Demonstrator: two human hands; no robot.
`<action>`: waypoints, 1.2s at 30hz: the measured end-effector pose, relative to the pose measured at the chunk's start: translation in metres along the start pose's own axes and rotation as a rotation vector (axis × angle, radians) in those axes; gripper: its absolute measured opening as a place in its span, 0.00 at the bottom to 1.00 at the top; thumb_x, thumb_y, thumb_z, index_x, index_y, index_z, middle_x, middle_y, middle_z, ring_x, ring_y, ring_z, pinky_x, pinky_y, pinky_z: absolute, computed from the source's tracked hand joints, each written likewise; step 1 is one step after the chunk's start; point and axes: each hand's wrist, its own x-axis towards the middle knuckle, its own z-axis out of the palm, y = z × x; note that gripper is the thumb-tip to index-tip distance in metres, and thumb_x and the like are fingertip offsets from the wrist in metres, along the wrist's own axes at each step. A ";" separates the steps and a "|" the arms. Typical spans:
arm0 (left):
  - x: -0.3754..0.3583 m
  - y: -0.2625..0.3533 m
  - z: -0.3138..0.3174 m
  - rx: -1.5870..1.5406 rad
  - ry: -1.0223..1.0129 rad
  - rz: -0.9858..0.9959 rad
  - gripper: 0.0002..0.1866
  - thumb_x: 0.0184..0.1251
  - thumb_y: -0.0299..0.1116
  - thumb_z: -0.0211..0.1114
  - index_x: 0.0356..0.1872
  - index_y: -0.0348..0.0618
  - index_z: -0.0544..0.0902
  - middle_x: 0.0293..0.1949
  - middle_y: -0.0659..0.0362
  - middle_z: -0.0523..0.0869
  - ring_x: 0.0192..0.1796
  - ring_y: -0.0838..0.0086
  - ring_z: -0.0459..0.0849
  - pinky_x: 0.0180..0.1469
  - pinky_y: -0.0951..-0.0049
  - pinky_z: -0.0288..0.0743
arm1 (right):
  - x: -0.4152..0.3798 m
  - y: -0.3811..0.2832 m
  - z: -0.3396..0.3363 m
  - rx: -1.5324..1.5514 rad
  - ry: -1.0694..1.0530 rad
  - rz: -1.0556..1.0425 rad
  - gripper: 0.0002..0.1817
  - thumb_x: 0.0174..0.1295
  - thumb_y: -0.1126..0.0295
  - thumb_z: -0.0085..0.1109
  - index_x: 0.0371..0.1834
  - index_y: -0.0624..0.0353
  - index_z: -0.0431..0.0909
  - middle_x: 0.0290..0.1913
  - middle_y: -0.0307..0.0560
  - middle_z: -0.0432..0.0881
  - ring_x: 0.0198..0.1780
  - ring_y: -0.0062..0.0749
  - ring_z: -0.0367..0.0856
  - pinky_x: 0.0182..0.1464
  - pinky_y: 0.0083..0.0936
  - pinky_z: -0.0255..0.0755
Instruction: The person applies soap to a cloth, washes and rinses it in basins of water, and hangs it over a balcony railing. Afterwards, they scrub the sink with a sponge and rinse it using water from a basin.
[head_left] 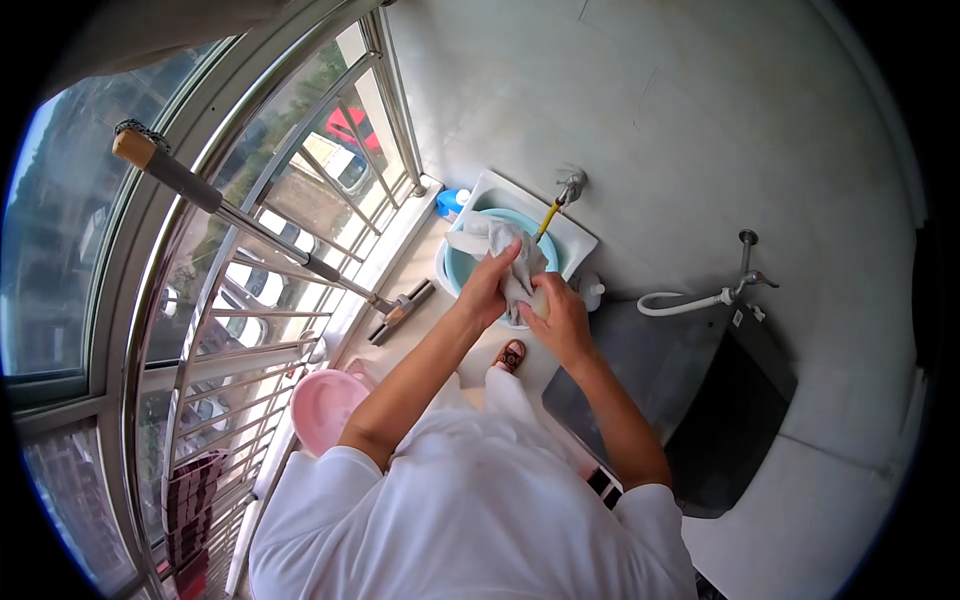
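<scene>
A wet-looking pale grey cloth (508, 250) is bunched between my two hands, above a light blue basin (459, 268) in a white sink (577, 246). My left hand (490, 284) grips it from the left, thumb pointing up along the fabric. On the right, my right hand (560, 318) has its fingers closed on the lower part of the cloth. A yellow hose (547, 220) hangs from the wall tap (572, 186) at the basin's back edge.
A blue bottle (450, 204) stands left of the sink, a whitish bottle (593, 292) right of it. A pink basin (326, 410) lies lower left. A long-handled tool (265, 235) leans by the barred window. A dark-covered appliance (650, 380) stands right.
</scene>
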 end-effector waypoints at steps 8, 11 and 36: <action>-0.025 0.004 -0.064 0.452 0.110 -0.205 0.13 0.65 0.33 0.63 0.47 0.44 0.73 0.39 0.58 0.86 0.37 0.74 0.86 0.40 0.77 0.78 | 0.018 0.053 -0.023 1.404 0.200 0.597 0.13 0.62 0.70 0.55 0.49 0.57 0.71 0.42 0.40 0.79 0.42 0.21 0.76 0.42 0.22 0.71; -0.044 0.009 -0.058 1.151 -0.006 -0.393 0.13 0.63 0.36 0.65 0.45 0.40 0.79 0.31 0.57 0.87 0.32 0.73 0.87 0.32 0.76 0.78 | 0.029 0.024 -0.022 1.428 0.228 0.569 0.17 0.62 0.70 0.54 0.54 0.58 0.70 0.47 0.43 0.79 0.45 0.23 0.77 0.46 0.23 0.71; -0.002 -0.018 -0.033 -0.239 -0.002 -0.267 0.15 0.67 0.34 0.62 0.52 0.43 0.77 0.49 0.58 0.83 0.52 0.69 0.82 0.54 0.68 0.77 | 0.007 0.021 0.002 0.414 0.136 0.223 0.04 0.59 0.74 0.58 0.34 0.61 0.74 0.28 0.42 0.77 0.27 0.26 0.75 0.32 0.24 0.69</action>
